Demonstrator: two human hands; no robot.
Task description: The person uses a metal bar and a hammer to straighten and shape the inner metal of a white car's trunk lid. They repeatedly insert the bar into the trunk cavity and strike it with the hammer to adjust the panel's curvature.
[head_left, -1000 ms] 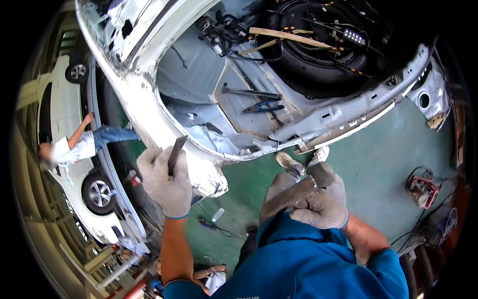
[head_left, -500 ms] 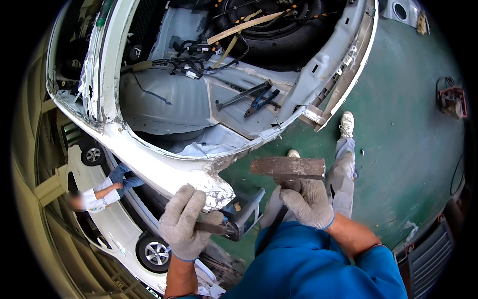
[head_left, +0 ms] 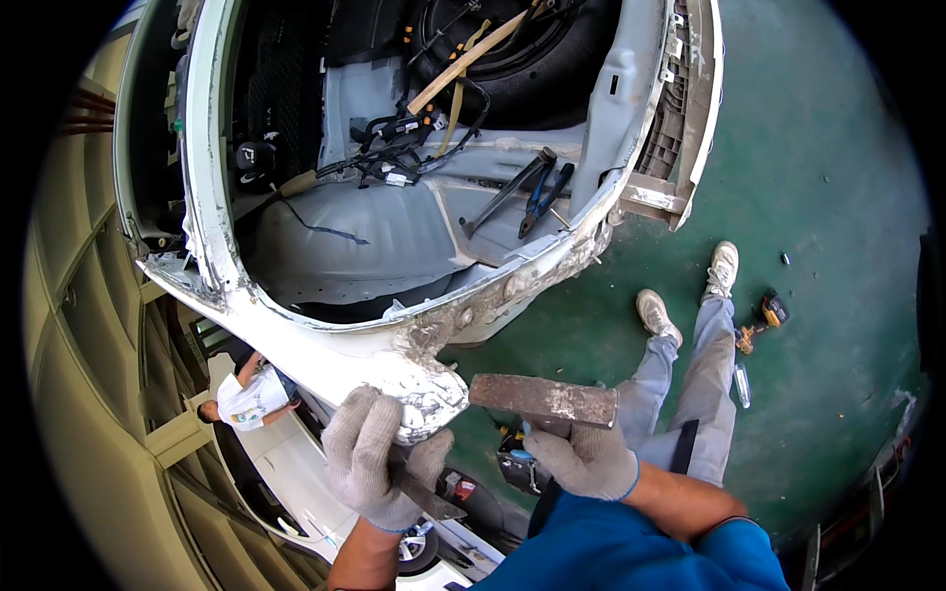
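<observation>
My left hand [head_left: 370, 458], in a pale knit glove, grips a flat dark metal piece [head_left: 432, 494] with a slanted end. Its fingers lie against the white car body panel [head_left: 325, 340], just beside the panel's crumpled, scraped corner [head_left: 432, 402]. My right hand [head_left: 588, 461], gloved the same way, is closed around a hammer; its glove hides most of the handle. The hammer's rusty, blocky head [head_left: 545, 399] lies sideways, its left end very near the crumpled corner. Whether they touch I cannot tell.
Inside the opened car rear lie blue-handled pliers [head_left: 544, 202], another hammer [head_left: 507, 192], loose wiring [head_left: 389, 148] and a wooden stick [head_left: 463, 64]. A cordless drill [head_left: 764, 320] and a clear bottle [head_left: 741, 384] rest on the green floor. Another person [head_left: 254, 396] is beside a white car at left.
The hammer head has come down and closer to the crumpled corner. My view has shifted, bringing the drill and bottle into sight. My left hand still grips the metal piece by the panel.
</observation>
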